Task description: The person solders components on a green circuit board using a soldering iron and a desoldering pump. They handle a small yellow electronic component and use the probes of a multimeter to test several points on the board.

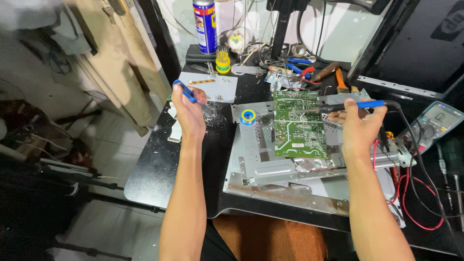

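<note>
My right hand point(360, 126) grips a soldering iron point(355, 105) with a blue and black handle; its metal tip points left over a green circuit board point(297, 125). The board lies on a grey metal chassis point(261, 164) on the black table. My left hand point(188, 112) is raised at the left of the chassis and holds a small blue-handled tool point(185, 91). A small blue and yellow ring of solder point(248, 116) rests on the chassis between my hands.
A multimeter point(435, 124) with red leads point(411, 203) lies at the right. A blue spray can point(206, 25), a yellow screwdriver-bit holder point(223, 61), pliers and cables crowd the back. A white sheet point(215, 87) with small screws lies near my left hand. The table edge drops off at the left.
</note>
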